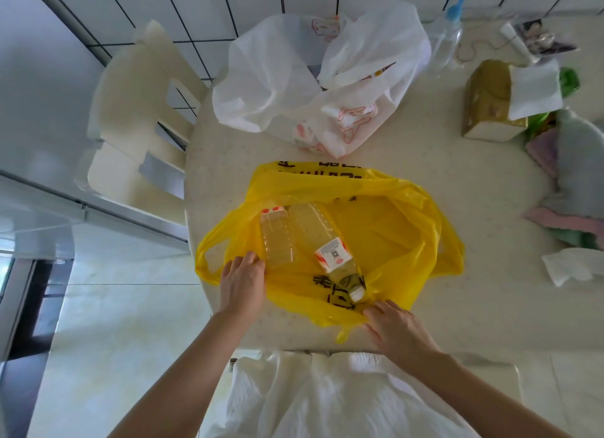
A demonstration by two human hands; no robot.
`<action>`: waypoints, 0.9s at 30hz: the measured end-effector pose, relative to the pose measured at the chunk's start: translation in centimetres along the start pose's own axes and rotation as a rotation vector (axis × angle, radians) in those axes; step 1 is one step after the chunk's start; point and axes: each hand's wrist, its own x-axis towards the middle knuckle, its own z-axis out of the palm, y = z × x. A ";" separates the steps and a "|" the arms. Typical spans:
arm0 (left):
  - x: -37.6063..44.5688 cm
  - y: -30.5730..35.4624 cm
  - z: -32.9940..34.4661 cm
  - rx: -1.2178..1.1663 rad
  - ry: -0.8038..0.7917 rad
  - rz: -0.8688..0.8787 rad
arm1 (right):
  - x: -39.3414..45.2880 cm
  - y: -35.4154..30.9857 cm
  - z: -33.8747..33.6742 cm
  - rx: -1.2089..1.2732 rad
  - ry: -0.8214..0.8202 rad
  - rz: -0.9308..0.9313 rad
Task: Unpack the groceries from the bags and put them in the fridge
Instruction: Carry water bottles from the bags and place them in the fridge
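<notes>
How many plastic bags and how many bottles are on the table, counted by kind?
Yellow bag: 1
White bag: 1
Bottles in the yellow bag: 2
Spray bottle: 1
Total: 5

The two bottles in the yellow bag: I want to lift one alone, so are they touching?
Touching. The head view shows the left bottle and right bottle side by side with no gap.

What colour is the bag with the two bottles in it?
Yellow with black printed characters; the bag shows best in the head view.
</notes>
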 end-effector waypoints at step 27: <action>8.4 5.1 -1.3 -0.425 -0.054 -0.439 | 17.9 0.5 -5.5 -0.890 -0.384 -1.050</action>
